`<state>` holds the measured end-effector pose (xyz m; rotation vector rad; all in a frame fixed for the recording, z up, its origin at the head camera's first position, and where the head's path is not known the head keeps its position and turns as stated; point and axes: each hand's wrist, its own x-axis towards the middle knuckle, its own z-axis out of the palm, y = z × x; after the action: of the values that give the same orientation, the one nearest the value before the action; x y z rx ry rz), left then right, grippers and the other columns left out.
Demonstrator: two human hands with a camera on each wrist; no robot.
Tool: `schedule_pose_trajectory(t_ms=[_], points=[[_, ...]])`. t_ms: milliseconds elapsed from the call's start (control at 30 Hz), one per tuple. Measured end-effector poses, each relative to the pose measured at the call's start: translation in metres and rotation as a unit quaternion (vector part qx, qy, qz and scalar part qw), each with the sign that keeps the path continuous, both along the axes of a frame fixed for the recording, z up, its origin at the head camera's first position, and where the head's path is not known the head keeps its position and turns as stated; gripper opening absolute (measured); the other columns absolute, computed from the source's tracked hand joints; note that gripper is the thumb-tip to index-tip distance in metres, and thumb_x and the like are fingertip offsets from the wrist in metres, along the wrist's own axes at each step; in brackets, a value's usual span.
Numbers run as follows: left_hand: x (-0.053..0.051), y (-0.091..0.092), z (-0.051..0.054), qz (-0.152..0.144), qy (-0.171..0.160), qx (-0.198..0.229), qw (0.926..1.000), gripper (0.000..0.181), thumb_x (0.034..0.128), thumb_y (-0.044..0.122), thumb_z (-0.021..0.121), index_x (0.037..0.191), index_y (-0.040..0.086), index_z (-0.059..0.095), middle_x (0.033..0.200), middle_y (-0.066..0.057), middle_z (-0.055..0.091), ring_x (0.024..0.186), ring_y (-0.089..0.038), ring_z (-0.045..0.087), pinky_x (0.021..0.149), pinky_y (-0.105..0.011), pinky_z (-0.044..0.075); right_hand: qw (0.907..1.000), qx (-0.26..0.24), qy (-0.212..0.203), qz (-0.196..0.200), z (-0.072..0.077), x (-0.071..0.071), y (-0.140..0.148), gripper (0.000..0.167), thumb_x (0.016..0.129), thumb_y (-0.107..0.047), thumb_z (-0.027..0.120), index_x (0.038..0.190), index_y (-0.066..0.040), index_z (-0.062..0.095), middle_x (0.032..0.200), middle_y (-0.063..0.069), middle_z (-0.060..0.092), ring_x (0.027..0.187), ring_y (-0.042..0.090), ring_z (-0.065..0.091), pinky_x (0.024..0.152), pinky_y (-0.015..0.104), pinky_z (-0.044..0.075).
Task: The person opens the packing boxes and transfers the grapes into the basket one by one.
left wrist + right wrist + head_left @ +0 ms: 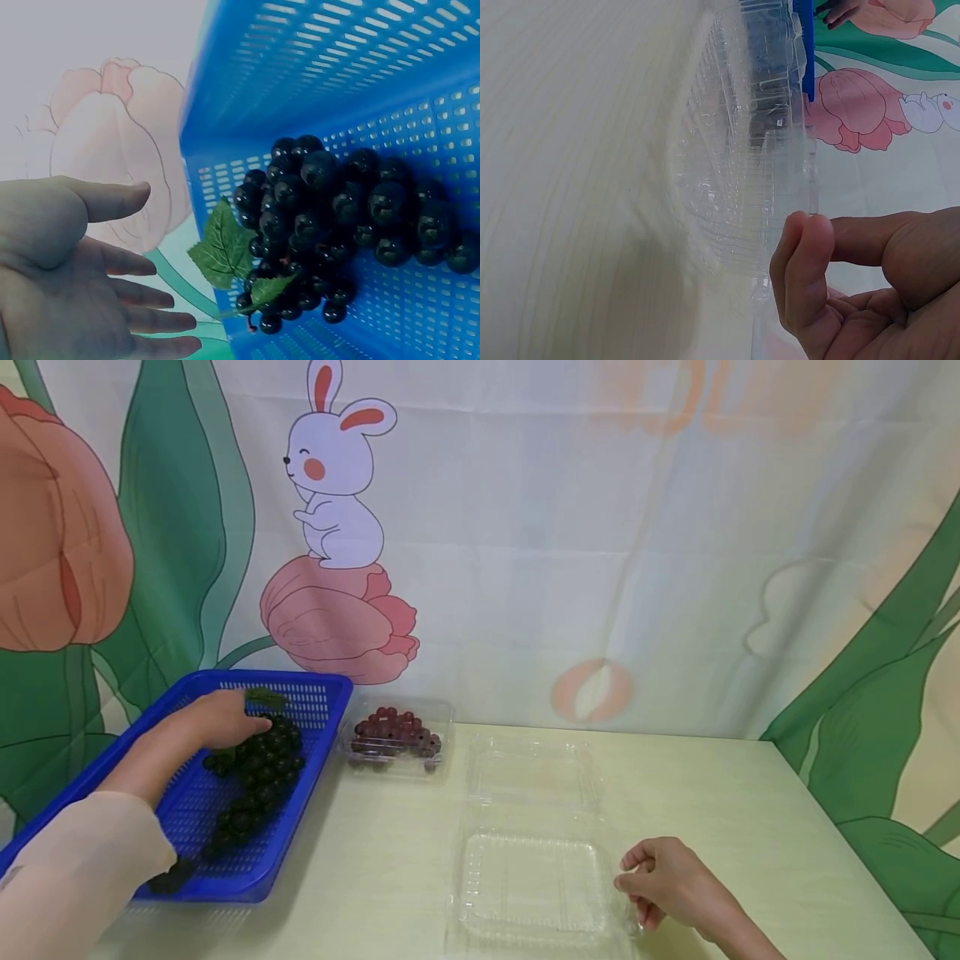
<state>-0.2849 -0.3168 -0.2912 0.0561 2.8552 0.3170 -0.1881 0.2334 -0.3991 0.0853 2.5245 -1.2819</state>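
My left hand (pixel 225 718) is over the blue basket (pixel 264 881), above dark grapes (pixel 262 777). In the left wrist view its fingers are spread and fairly straight, with nothing held; the black grape bunches (pixel 315 195) and green leaves (pixel 223 244) lie in the basket beyond them. On the table stands a clear plastic clamshell box (pixel 536 885), its lid (pixel 534 777) folded back toward the wall. My right hand (pixel 671 885) is at the box's right edge. Seen from the right wrist, thumb and forefinger pinch the rim of the clear box (pixel 727 150).
Behind the open box, to the left, a closed clear box (pixel 397 739) with red grapes stands beside the basket. A printed cloth (pixel 510 568) with a rabbit and tulips hangs along the table's back edge. The pale table (pixel 720 793) extends to the right.
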Motion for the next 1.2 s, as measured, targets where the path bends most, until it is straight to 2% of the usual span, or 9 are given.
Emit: schedule_pose_trajectory(t_ms=[267,600,867,933,1000,1100,1200], points=[[0.011,0.014,0.002,-0.012,0.01,0.022,0.9996,0.083,0.1075,0.033,0.054,0.148,-0.027,0.014,0.15,-0.05,0.019,0.138,-0.067,0.021,0.109,-0.073,0.029,0.9999,-0.004,0.007,0.01,0.0,0.0,0.001,0.012,0.09,0.002,0.073,0.097,0.003,0.063,0.065,0.009,0.061,0.048,0.015,0.056,0.048,0.028,0.053],[0.026,0.028,0.004,-0.032,0.027,0.033,0.9986,0.081,0.1071,0.032,0.056,0.148,-0.027,0.018,0.15,-0.05,0.023,0.138,-0.066,0.025,0.109,-0.072,0.03,1.0,0.004,0.005,0.002,-0.001,0.0,0.0,0.013,0.091,0.001,0.074,0.097,0.003,0.063,0.065,0.01,0.061,0.047,0.016,0.056,0.048,0.028,0.053],[0.038,0.039,0.002,-0.034,0.018,0.036,0.9986,0.083,0.1067,0.036,0.057,0.15,-0.024,0.018,0.15,-0.048,0.029,0.133,-0.063,0.037,0.103,-0.07,0.04,0.9999,0.012,0.0,-0.009,0.0,0.0,-0.002,0.012,0.09,0.002,0.074,0.096,0.002,0.064,0.065,0.011,0.061,0.047,0.016,0.055,0.047,0.028,0.053],[0.042,0.042,0.003,-0.032,0.014,0.04,0.9986,0.085,0.1067,0.037,0.057,0.151,-0.023,0.017,0.148,-0.047,0.032,0.124,-0.058,0.051,0.099,-0.066,0.046,0.9999,0.012,-0.001,-0.01,0.001,0.0,-0.002,0.012,0.09,0.002,0.074,0.096,0.002,0.064,0.065,0.011,0.062,0.047,0.016,0.055,0.047,0.028,0.053],[0.046,0.045,0.003,-0.032,0.015,0.042,0.9985,0.085,0.1066,0.038,0.057,0.152,-0.022,0.017,0.147,-0.047,0.034,0.119,-0.056,0.056,0.095,-0.064,0.049,0.9999,0.01,0.0,-0.007,0.001,0.0,-0.002,0.012,0.09,0.002,0.074,0.096,0.002,0.064,0.065,0.011,0.062,0.047,0.016,0.056,0.048,0.028,0.053],[0.052,0.048,0.002,-0.031,0.018,0.05,0.9981,0.085,0.1063,0.038,0.058,0.153,-0.02,0.017,0.149,-0.046,0.033,0.122,-0.056,0.054,0.095,-0.065,0.048,1.0,0.005,0.002,-0.001,0.001,0.001,-0.001,0.012,0.09,0.002,0.074,0.097,0.003,0.064,0.064,0.01,0.062,0.047,0.016,0.056,0.048,0.028,0.053],[0.058,0.052,0.001,-0.029,0.026,0.061,0.9974,0.085,0.1059,0.038,0.059,0.154,-0.019,0.017,0.153,-0.046,0.027,0.134,-0.063,0.037,0.1,-0.071,0.041,1.0,0.002,0.004,0.004,0.001,0.002,0.0,0.012,0.091,0.001,0.074,0.098,0.003,0.064,0.064,0.01,0.062,0.047,0.015,0.056,0.048,0.028,0.053]])
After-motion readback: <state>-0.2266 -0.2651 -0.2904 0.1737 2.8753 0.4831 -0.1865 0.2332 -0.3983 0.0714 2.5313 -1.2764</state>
